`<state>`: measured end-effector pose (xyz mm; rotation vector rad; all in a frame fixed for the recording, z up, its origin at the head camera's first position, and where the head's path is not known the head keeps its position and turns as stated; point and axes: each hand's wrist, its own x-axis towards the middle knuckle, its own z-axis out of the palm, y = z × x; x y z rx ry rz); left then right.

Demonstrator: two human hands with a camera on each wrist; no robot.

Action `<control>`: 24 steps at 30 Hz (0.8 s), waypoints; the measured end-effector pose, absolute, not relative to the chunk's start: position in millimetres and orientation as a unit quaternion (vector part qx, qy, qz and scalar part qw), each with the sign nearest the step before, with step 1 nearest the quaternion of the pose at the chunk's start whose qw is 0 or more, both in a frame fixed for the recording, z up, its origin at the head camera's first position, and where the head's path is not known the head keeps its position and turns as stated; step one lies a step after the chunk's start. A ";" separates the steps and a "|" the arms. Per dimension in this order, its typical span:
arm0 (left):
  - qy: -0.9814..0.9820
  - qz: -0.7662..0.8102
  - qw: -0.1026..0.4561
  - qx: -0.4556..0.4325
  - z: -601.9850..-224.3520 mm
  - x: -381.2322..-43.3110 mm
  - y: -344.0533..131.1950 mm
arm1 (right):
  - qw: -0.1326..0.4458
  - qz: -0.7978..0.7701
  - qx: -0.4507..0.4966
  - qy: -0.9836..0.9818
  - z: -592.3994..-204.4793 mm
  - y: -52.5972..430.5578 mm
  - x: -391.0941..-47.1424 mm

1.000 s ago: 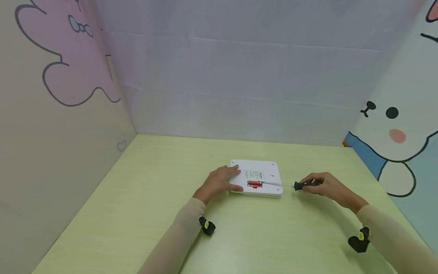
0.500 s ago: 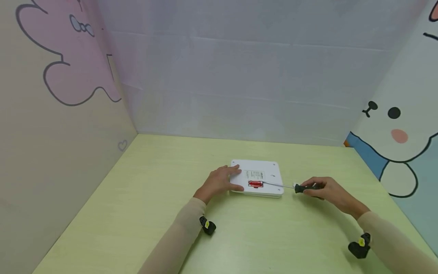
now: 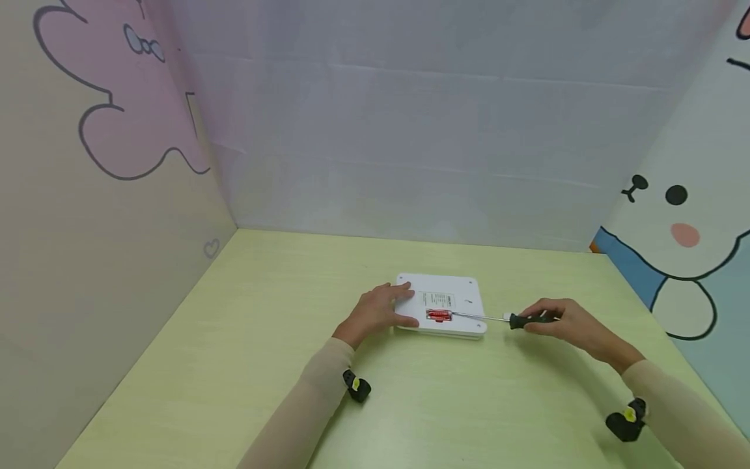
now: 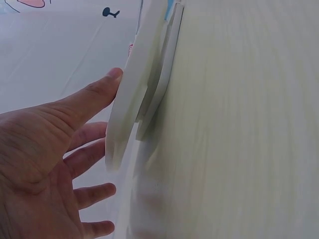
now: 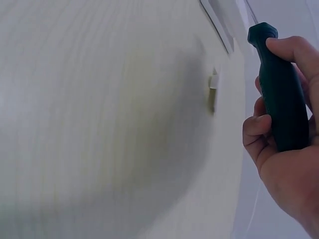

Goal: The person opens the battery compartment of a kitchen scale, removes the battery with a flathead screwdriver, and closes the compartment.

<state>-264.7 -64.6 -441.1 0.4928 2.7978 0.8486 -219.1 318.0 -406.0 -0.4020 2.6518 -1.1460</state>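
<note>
A white, flat, rounded-square device (image 3: 445, 284) lies on the table, its printed back up, with red batteries (image 3: 439, 315) in a small compartment. My left hand (image 3: 375, 314) rests on its left side with fingers spread. In the left wrist view, the thumb (image 4: 94, 97) touches the device's edge and the other fingers extend beyond it. My right hand (image 3: 568, 322) grips a screwdriver by its dark green handle (image 5: 281, 94). The thin metal shaft (image 3: 480, 317) reaches left over the device, its tip at the compartment's right end. Whether the tip touches a battery is too small to tell.
A small white piece (image 5: 213, 89) lies on the table right of the device, partly behind the screwdriver in the head view. The pale yellow table (image 3: 281, 293) is bordered by a white back wall (image 3: 410, 163) and side walls with cartoon drawings.
My right hand and the screwdriver handle have shifted slightly to the right, while the tip stays at the compartment. The left hand and the device hold still apart from slight view drift.
</note>
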 end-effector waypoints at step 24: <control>0.941 0.278 0.083 0.177 -438.5 -263.3 -65.8 | 0.086 -0.178 -0.287 0.937 -308.9 265.6 -238.2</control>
